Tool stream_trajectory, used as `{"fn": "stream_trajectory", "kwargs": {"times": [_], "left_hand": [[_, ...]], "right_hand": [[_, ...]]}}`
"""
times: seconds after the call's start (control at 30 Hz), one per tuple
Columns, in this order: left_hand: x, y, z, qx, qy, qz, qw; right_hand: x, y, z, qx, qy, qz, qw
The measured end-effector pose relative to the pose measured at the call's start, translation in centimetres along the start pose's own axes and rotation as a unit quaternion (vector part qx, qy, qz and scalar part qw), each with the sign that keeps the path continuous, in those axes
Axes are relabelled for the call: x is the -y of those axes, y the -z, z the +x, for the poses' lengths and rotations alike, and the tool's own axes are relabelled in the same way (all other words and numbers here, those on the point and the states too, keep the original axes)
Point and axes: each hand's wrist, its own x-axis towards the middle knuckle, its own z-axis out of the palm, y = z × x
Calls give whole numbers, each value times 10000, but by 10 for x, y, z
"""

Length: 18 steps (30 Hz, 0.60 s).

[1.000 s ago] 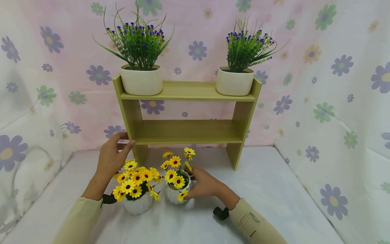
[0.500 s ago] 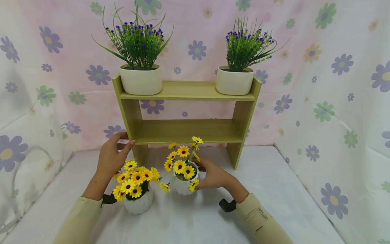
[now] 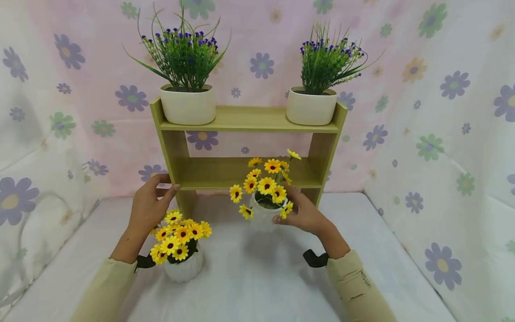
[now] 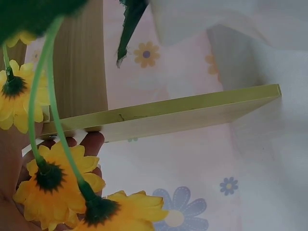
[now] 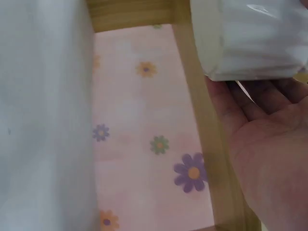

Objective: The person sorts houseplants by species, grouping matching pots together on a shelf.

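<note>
In the head view my right hand [image 3: 309, 215] holds a small white flowerpot [image 3: 262, 218] of yellow artificial daisies, lifted off the table in front of the shelf's lower board. The right wrist view shows the white pot [image 5: 262, 41] from below, fingers [image 5: 226, 103] against its side. My left hand [image 3: 148, 205] grips the left side panel of the wooden shelf [image 3: 249, 120], thumb at the front edge. In the left wrist view, daisies [image 4: 53, 180] partly cover that hand. A second white pot [image 3: 184, 268] of yellow daisies stands on the table just below my left hand.
Two cream pots with purple-flowered plants stand on the top board, one at the left end [image 3: 188, 106] and one at the right [image 3: 311, 107]. Flower-printed curtains [image 3: 426, 112] enclose the back and sides of the white-covered table [image 3: 249, 286].
My right hand has carried its pot of daisies up and to the right, off the table toward the lower board. The left hand and the other pots stay where they were.
</note>
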Motion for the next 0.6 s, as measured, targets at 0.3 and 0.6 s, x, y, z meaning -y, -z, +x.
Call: {"fn": "stream_trajectory", "kwargs": {"times": [0.3, 0.6], "left_hand": [[0, -2, 1, 25, 2, 6, 10000], [-1, -1, 2, 8, 35, 26, 10000]], "right_hand": [[5, 20, -6, -651, 339, 280, 9969], [15, 30, -1, -1278, 495, 203, 9904]]}}
